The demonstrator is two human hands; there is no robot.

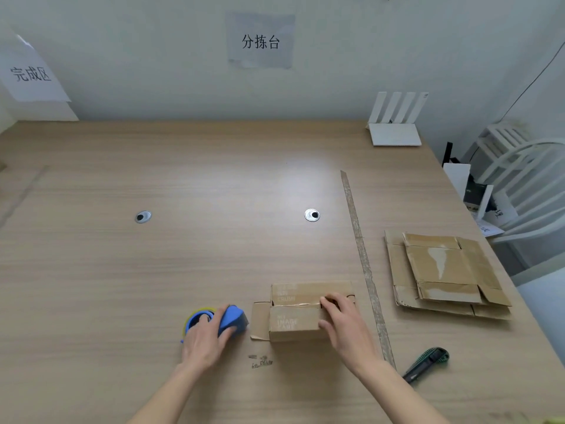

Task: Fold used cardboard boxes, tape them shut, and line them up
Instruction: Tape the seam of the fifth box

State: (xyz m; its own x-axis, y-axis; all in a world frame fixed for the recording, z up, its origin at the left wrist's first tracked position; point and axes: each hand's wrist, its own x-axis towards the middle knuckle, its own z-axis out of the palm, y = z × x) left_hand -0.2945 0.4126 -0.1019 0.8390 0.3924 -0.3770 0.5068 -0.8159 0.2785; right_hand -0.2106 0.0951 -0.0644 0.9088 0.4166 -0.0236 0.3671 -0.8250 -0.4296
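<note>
A small brown cardboard box [295,312] stands near the table's front edge, its two top flaps folded in and meeting at a middle seam, one side flap sticking out to the left. My right hand [344,324] presses on the right end of the box top, thumb against its front right side. Just left of the box lies a blue tape dispenser [227,320] with a yellowish tape roll, and my left hand [204,339] grips it from above. A stack of flattened cardboard boxes [443,270] lies at the right.
A long strip of worn tape [365,270] runs down the wooden table [183,255] between the box and the flat stack. A green utility knife [426,364] lies front right. A white router [396,123] sits at the back right; white chairs stand beyond the right edge.
</note>
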